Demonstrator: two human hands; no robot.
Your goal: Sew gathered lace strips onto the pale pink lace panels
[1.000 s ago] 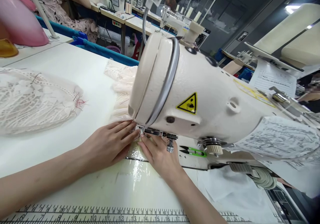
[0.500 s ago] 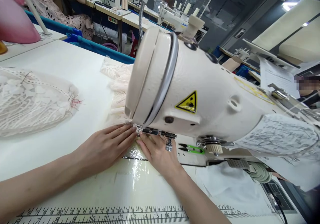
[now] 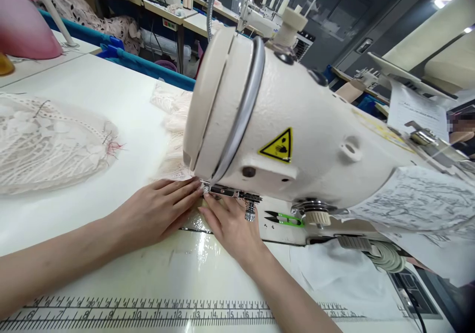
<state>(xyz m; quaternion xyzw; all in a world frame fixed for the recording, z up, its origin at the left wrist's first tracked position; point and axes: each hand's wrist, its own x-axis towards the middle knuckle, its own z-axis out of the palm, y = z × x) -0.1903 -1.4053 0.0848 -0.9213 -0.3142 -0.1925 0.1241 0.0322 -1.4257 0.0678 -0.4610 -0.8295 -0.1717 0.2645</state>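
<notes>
Fabric (image 3: 174,130), pale pink, sheer, gathered: lies just beyond the fingertips of the bare left hand (image 3: 156,214), partly hidden behind the cream, round-headed sewing machine (image 3: 230,110).
Left hand: rests palm down, fingers extended and nearly together, tips at the fabric's near edge; grips nothing visible.
Right hand (image 3: 235,226), bare: reaches under the sewing machine, thumb and forefinger narrowly parted, other fingers partly hidden; whether pinching fabric, cannot tell.
Presser foot (image 3: 206,188), small, metal: sits between left and right fingertips.
Warning label (image 3: 278,146), yellow, triangular: shows on the sewing machine, above the right fingers.
Thread snips (image 3: 285,219), green-handled, dark-bladed: lie to the right of the right fingers.
Lace piece (image 3: 55,145), off-white, rounded, red threads at one end: lies well left of the left fingers.
Measuring scale (image 3: 148,313), black-marked: runs across on the near side of all fingers.
</notes>
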